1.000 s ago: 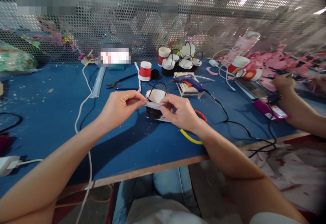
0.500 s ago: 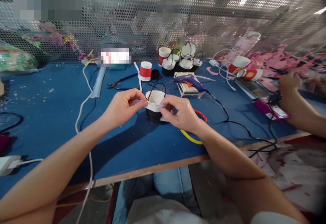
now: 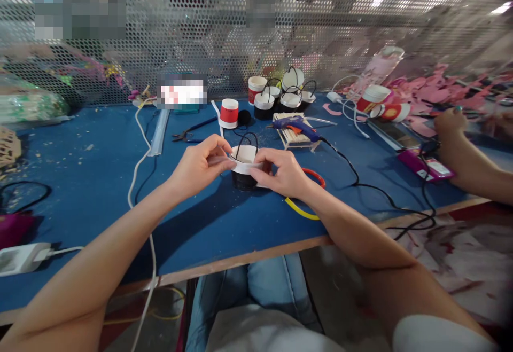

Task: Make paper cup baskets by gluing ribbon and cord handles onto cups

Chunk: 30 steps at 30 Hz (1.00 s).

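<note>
While the left hand (image 3: 198, 166) and the right hand (image 3: 280, 173) pinch the ends of a white strip (image 3: 245, 167), they press it on the rim of a small black cup (image 3: 243, 166). The cup stands on a blue table (image 3: 92, 181), in front of a metal wall full of holes (image 3: 168, 31).

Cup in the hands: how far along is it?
The black cup already has its wire handle. The left hand and right hand press a white strip around its rim, not yet all round. Finished cups stand behind.
</note>
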Available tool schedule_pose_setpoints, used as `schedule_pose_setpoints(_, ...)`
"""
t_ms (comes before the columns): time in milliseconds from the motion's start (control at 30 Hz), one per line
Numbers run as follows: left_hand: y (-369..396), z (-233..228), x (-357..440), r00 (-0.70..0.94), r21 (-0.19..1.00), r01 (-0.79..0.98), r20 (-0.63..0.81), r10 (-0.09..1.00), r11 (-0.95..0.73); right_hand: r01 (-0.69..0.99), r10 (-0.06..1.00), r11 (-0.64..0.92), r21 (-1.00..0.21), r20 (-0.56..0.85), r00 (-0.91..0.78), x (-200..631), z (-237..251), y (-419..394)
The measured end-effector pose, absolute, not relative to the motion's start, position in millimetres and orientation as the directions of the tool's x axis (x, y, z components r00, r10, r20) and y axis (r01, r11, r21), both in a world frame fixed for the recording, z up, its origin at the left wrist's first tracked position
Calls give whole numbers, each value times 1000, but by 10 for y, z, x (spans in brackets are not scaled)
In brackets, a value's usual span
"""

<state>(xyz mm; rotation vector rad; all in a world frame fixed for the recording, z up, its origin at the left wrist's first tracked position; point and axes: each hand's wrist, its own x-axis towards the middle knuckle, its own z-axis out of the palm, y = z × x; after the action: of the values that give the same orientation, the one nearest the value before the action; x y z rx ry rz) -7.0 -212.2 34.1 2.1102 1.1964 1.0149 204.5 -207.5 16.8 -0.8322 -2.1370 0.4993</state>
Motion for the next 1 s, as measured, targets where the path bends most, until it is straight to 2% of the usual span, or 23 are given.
schedule_pose_setpoints(167, -2183, 364, -30, 285, 576, 660, 402, 870, -482, 468, 752, 659, -589, 505, -424, 2010, 147, -2065)
schedule_pose_setpoints(233, -2193, 373, -20, 263, 557, 696, 389, 883, -453, 492, 754, 656, -572, 513, -410, 2003, 147, -2062)
schedule_pose_setpoints(433, -2158, 323, -33, 259, 651, 642, 314, 913, -406, 528, 710, 698, -484, 566, -420, 1988, 123, -2044)
schedule_pose_setpoints(667, -2142, 308, -33, 340, 714, 579, 228, 912, -394, 563, 667, 726, -395, 606, -435, 1969, 94, -2020)
schedule_pose_setpoints(833, -2121, 331, -54, 409, 720, 548, 213, 887, -425, 602, 672, 719, -349, 570, -473, 1949, 106, -1931)
schedule_pose_setpoints(1000, -2004, 243, -98, 332, 813, 470, 198, 922, -344, 591, 678, 731, -342, 469, -566, 1946, 84, -1746)
